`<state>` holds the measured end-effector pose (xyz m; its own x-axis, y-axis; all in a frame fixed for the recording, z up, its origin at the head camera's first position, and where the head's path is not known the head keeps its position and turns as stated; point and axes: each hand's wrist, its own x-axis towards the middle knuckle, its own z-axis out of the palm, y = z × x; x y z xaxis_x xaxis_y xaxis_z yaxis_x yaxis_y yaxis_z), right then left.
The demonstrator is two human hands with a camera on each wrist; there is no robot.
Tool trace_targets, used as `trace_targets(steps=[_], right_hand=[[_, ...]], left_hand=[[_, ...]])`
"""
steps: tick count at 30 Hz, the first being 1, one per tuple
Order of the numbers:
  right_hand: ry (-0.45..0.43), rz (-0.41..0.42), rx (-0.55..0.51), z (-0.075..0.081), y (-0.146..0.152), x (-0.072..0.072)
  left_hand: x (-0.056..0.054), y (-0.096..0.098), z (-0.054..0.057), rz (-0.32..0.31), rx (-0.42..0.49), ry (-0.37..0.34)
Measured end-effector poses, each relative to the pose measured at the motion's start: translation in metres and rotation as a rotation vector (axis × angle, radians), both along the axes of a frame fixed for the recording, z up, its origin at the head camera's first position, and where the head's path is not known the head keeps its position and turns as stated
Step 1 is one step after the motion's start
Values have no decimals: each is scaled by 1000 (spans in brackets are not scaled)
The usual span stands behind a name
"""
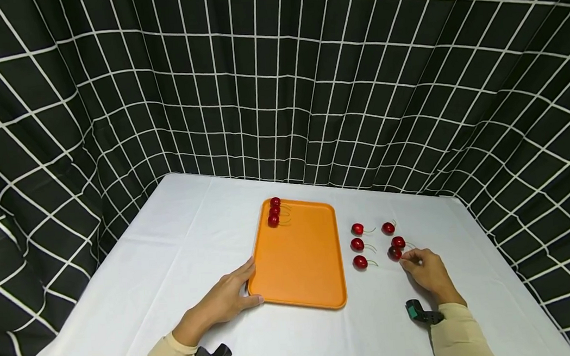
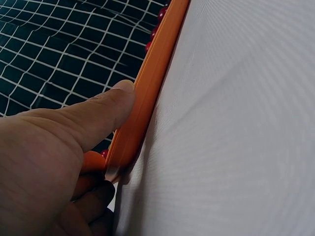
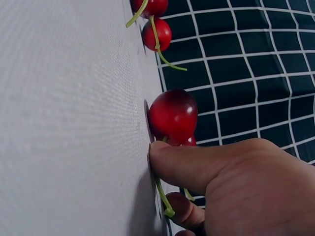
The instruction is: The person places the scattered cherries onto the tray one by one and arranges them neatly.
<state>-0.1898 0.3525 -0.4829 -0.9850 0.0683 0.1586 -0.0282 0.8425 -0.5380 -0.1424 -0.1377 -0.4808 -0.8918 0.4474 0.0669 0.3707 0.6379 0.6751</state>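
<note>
My left hand (image 1: 226, 297) grips the near left corner of an orange tray (image 1: 300, 259), its thumb (image 2: 106, 110) against the rim and its fingers at the left side. Three red cherries (image 1: 274, 220) with stems line up in the tray's far left corner. To the right of the tray, my right hand (image 1: 427, 270) pinches a dark red cherry (image 3: 173, 115) by its green stem, close over the white table. Another cherry (image 1: 398, 242) lies right beside the pinched one, partly hidden behind it in the right wrist view.
Between tray and right hand, three cherries (image 1: 357, 244) form a column on the white tablecloth (image 1: 181, 249). One more cherry (image 1: 388, 228) lies farther back. A black curtain with a white grid (image 1: 279, 80) encloses the table's back and sides.
</note>
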Motion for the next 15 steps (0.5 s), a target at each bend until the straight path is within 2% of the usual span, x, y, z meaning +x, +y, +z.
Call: trace_targets(steps=[6,12,15], right_hand=[[54,-3,-17,1,-2,-2],[102,-107,-137,13,-6,3],[157,-120,-199,24,-7,2]], left_hand=[[-1,-1,1,3,4,-1],[0,-1,0,10,-2,-10],[0,0,1,8,-5,-14]])
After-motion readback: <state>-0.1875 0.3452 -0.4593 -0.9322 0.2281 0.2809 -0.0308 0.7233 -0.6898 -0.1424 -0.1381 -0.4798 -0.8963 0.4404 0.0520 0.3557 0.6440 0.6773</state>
